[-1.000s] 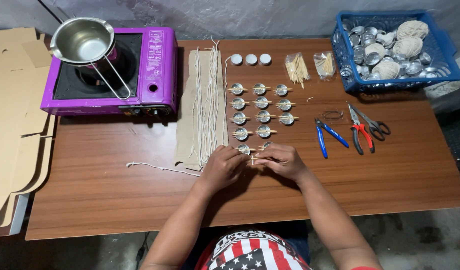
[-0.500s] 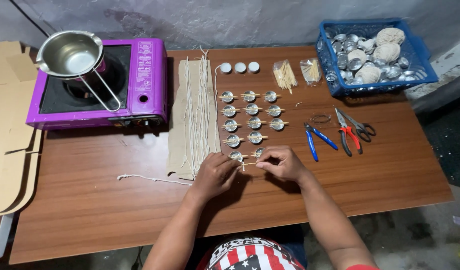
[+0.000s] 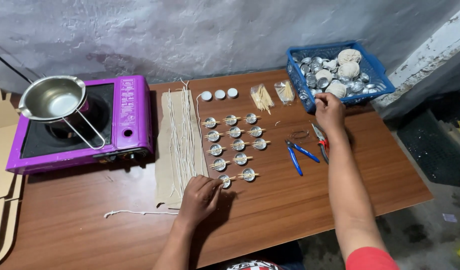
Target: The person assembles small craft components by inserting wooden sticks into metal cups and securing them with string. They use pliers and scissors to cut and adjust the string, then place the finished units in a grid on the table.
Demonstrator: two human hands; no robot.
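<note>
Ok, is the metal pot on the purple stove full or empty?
Empty, as far as the view shows: the metal pot sits upright on the purple stove, and its bare shiny inside is visible, with no wax or liquid.

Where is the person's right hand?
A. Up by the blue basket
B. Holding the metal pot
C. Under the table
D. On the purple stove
A. The right hand is stretched out to the front edge of the blue basket, which holds small metal cups and balls of string, while the left hand rests on the table by the nearest small metal cup.
</note>
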